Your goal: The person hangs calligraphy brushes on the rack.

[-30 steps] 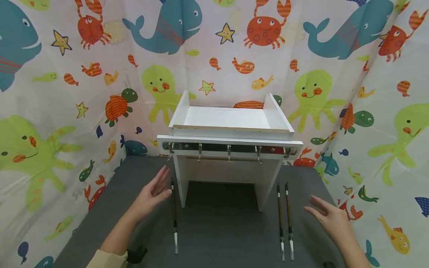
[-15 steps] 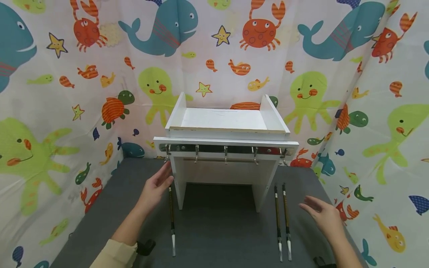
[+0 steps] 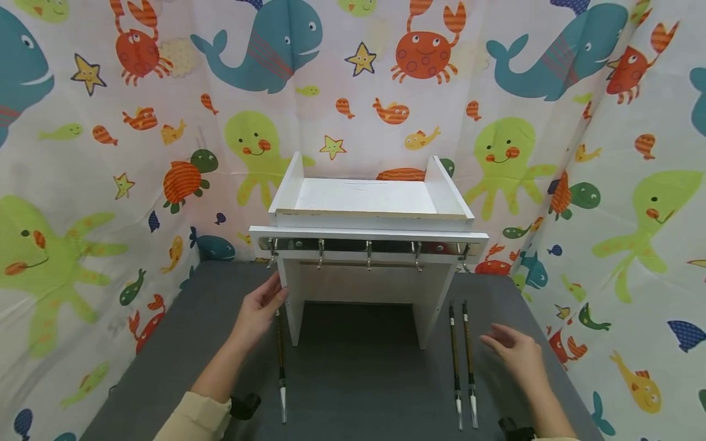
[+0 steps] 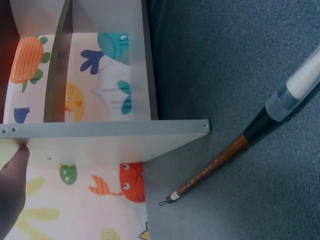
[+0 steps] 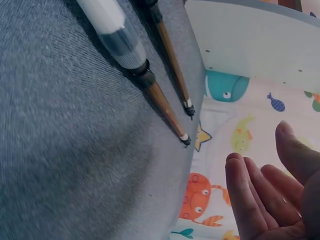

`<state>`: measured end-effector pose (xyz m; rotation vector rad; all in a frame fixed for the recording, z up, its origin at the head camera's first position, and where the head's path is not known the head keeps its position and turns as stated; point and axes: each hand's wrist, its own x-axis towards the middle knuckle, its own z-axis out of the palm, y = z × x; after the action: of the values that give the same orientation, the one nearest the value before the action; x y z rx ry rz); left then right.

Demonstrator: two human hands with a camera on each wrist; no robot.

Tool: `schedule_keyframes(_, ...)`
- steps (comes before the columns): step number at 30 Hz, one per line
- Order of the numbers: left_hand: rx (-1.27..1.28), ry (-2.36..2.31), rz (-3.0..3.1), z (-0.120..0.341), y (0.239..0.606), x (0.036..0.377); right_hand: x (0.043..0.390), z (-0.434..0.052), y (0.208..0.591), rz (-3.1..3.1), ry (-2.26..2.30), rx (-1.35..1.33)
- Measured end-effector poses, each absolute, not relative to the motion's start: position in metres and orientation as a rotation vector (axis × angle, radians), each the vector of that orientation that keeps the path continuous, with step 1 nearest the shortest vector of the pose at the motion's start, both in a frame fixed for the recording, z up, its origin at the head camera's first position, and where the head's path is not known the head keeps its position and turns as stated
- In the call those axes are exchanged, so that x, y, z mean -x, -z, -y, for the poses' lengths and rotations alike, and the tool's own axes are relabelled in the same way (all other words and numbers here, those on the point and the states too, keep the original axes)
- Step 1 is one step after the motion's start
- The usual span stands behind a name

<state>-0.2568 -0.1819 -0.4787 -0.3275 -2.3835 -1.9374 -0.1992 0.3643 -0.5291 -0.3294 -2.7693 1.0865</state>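
Observation:
A white wooden rack (image 3: 366, 208) with several metal hooks (image 3: 368, 252) under its front edge stands at the back of the grey mat (image 3: 353, 373). My left hand (image 3: 259, 306) is open, its fingers touching the rack's left side panel (image 4: 100, 131). One calligraphy brush (image 3: 281, 361) lies on the mat just below that hand; it also shows in the left wrist view as the brush (image 4: 240, 147). My right hand (image 3: 510, 352) hovers open, palm inward, just right of two brushes (image 3: 463, 361) lying side by side. The right wrist view shows those brushes (image 5: 150, 85) beside my fingers (image 5: 250, 200).
Sea-animal patterned curtains (image 3: 83, 184) close in the mat on the left, back and right. A small black object (image 3: 245, 404) lies by my left sleeve. Bare mat stretches between the rack's legs and toward me.
My left hand moved right and came to touch the rack's left side panel. My right hand drifted left and a little lower, closer to the two brushes.

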Motion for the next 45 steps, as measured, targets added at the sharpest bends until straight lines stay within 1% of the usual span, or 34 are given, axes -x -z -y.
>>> schedule_keyframes(5, 0.338, 1.932, 2.363, 0.180, 0.480, 0.255, 0.203, -0.362, 0.536, 2.749, -1.118, 0.342)
schedule_keyframes(12, 0.273, 1.911, 2.367, 0.179, 0.477, 0.253, 0.212, -0.357, 0.550, 2.709, -1.150, 0.434)
schedule_keyframes(26, 0.322, 1.904, 2.355, 0.177, 0.476, 0.255, 0.218, -0.351, 0.572, 2.768, -1.083, 0.395)
schedule_keyframes(40, 0.342, 1.989, 2.318, 0.176, 0.477, 0.258, 0.220, -0.349, 0.578, 2.798, -1.049, 0.469)
schedule_keyframes(45, 0.305, 2.015, 2.323, 0.177, 0.476, 0.256, 0.222, -0.348, 0.577, 2.819, -1.047, 0.483)
